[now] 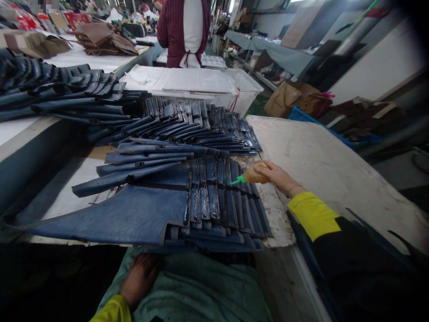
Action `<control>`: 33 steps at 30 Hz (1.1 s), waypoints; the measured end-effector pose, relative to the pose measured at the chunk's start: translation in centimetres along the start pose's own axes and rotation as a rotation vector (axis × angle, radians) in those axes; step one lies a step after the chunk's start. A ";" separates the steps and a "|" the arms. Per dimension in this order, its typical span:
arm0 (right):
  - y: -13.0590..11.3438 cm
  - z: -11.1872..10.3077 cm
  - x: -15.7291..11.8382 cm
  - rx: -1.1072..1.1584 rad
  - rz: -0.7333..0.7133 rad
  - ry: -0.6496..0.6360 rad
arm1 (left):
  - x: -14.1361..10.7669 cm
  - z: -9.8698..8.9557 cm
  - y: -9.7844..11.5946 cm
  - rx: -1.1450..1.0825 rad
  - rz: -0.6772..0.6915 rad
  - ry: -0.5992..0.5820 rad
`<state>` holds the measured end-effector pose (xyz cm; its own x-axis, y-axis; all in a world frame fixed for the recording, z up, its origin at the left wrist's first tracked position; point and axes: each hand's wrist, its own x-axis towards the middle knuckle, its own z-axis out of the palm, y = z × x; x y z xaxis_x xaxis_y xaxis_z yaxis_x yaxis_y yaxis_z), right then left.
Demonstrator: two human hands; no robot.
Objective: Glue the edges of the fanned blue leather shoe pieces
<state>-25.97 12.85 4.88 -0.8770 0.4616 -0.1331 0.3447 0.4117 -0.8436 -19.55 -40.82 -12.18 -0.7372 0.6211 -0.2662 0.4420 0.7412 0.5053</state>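
My right hand [276, 175] is wrapped round a squeeze bottle [255, 174] of yellowish-brown contents. Its green nozzle points left, over a row of overlapping blue leather-like pieces [212, 197] whose edges carry shiny dark strips, wet-looking like glue. A broad blue piece [127, 210] lies in front, its long tapering end reaching left. My left hand [139, 277] rests on the green cloth [201, 286] over my lap, just below the front edge of the pieces. Its fingers lie loosely on the cloth and hold nothing that I can see.
More blue pieces [177, 123] lie fanned behind, with another stack [60, 85] at the left. The pale worktop [321, 161] extends right. Behind stand a white bin [248, 85] and a person in a striped top [170, 36]. A blue crate [301, 115] stands at the right.
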 end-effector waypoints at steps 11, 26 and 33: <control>-0.1 0.6 -1.0 0.022 -0.047 0.061 | 0.0 0.2 -0.1 0.016 0.020 0.089; 0.8 0.3 -3.8 0.065 -0.039 -0.041 | -0.2 -0.1 0.1 0.027 0.018 0.068; 1.1 0.6 -4.4 0.094 -0.046 0.030 | -0.1 0.1 -0.2 0.009 0.022 0.039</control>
<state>-21.96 10.83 4.24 -0.8803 0.4679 -0.0787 0.2703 0.3584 -0.8936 -19.52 -41.00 -12.37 -0.7466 0.6270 -0.2223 0.4631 0.7297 0.5030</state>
